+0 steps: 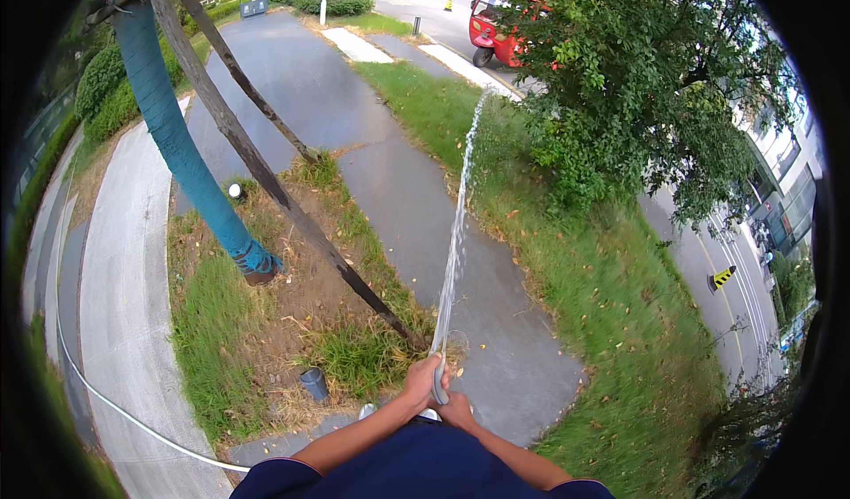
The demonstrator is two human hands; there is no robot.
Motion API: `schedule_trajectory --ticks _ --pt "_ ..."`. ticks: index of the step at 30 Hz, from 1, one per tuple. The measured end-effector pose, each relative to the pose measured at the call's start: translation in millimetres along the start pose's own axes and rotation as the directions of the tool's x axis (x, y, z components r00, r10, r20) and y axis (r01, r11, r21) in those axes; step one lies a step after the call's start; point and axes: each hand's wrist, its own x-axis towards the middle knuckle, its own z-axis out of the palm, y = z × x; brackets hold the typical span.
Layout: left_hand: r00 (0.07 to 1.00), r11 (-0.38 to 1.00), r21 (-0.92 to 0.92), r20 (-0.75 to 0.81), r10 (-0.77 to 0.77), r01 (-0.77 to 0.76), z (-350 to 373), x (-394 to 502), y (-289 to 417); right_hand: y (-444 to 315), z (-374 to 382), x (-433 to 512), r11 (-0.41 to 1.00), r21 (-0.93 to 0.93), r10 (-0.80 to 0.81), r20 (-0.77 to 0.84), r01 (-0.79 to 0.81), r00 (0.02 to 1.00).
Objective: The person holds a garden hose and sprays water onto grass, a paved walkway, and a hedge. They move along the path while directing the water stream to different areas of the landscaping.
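Note:
My left hand (423,381) is wrapped around a grey garden hose (439,383) near its mouth. Just below it, my right hand (457,409) grips the lower part of the same hose; its fingers are partly hidden. A stream of water (458,223) leaves the hose end, arcs away over the grey path (511,346) and breaks up above the grass strip (571,266). Behind my left arm, a length of pale hose (149,426) curves over the concrete walkway (126,286). How it joins the held end is hidden by my body.
A tree trunk wrapped in blue (189,147) and slanting wooden props (265,173) rise from the planting bed at left. A short grey pipe (314,384) and a ground lamp (235,191) stand there too. A leafy tree (597,100) partly hides a red three-wheeled vehicle (491,31).

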Motion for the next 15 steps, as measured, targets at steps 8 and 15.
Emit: schedule_trajectory --ticks 8,15 --pt "0.997 0.979 0.206 -0.073 0.018 -0.003 13 -6 -3 -20 -28 -1 0.852 0.524 -0.153 0.212 0.020 0.965" --pt "0.997 0.933 0.360 0.071 -0.036 0.008 18 10 -26 -22 -42 8 0.687 0.727 -0.113 0.092 0.011 0.989"
